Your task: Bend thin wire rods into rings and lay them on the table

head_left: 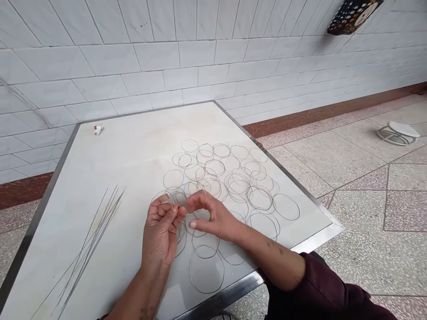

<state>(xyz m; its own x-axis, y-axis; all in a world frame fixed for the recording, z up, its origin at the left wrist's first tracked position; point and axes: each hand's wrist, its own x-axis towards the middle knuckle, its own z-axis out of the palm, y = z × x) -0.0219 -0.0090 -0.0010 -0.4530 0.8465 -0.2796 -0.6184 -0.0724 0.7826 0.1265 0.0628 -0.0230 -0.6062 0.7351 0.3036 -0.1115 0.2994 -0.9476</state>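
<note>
From my remote view, I see wall (196, 53) of pale, veined tiles in staggered rows, joints dark; reddish-brown skirting (293, 118) along its base. Dark patterned item (347, 15) hung high on wall, right side. Speckled terrazzo floor (360, 213), grey panels, pinkish bands. Low round stool (398, 132), pale top, standing right. White desk (133, 146), metal edging, close to wall. Light even, soft

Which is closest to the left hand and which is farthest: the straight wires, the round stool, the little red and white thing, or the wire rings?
Nearest to the left hand first:
1. Wire rings, right beside it.
2. Straight wires, left on the table.
3. Little red and white thing, far left corner.
4. Round stool, on the floor, right.
</note>
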